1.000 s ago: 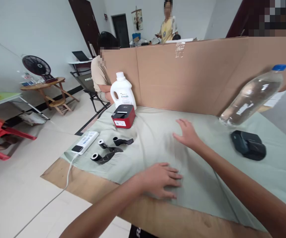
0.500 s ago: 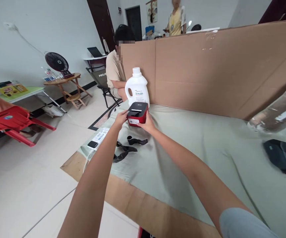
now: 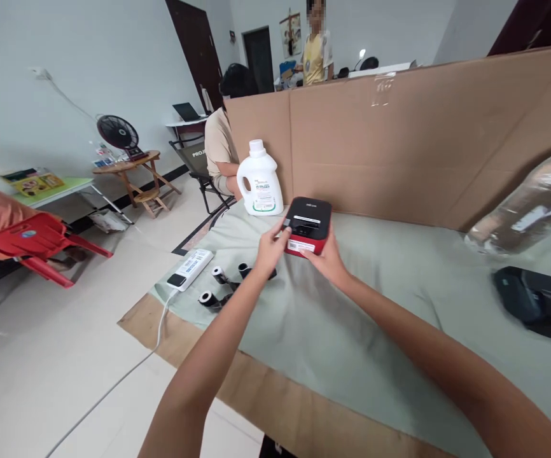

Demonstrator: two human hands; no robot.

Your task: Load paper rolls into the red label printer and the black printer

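Note:
Between both hands is a small red-and-black label printer (image 3: 310,213), its black lid with a slot facing up and a white sticker on its front edge. My left hand (image 3: 270,248) grips the printer's left side, fingers against the casing. At its right front corner, my right hand (image 3: 329,259) holds it, thumb at the front. Whether its base touches the cloth I cannot tell. Several black rolls (image 3: 207,299) with loose strips lie to the left, partly hidden by my left forearm. A white detergent bottle (image 3: 261,181) stands upright behind the printer.
A white power strip (image 3: 190,270) with its cord lies at the left edge of the green cloth (image 3: 352,356). A cardboard panel (image 3: 375,140) stands along the back. On the right are a black device (image 3: 537,302) and a plastic-wrapped bundle (image 3: 533,203). A person (image 3: 221,140) sits behind the panel.
Both hands have carried the printer to the right, away from the front of the detergent bottle. The bottle's lower part and more of the black rolls now show. The camera view has shifted slightly.

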